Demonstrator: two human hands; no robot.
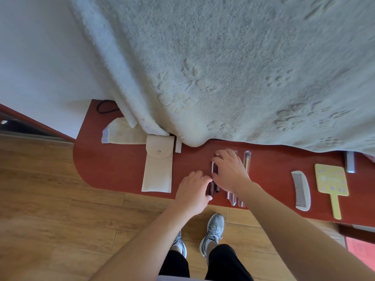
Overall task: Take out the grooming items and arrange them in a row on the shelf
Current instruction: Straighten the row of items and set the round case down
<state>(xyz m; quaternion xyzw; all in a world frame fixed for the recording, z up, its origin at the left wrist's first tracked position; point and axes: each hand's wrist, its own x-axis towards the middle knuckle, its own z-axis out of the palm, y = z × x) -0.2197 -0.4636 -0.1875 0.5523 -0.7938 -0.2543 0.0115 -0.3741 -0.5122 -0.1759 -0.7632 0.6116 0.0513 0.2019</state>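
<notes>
On the red-brown shelf [113,169] lies a flat beige pouch [157,173] with its snap flap closed. Right of it lie two slim dark brushes [212,188] side by side. My left hand [192,189] pinches the lower part of the left one with curled fingertips and thumb. My right hand [230,172] pinches its silver upper end [213,166] between index finger and thumb. Under my right hand and wrist lie brushes in clear sleeves [247,159], partly hidden. Farther right a white comb [301,191] and a yellow hand mirror [331,182] lie in line.
A large pale towel [223,67] hangs over the back of the shelf. A folded cloth [121,132] and a black cord [103,108] lie at the back left. Metal brackets [350,162] stand by the wall. Wooden floor [50,199] and my shoes are below the front edge.
</notes>
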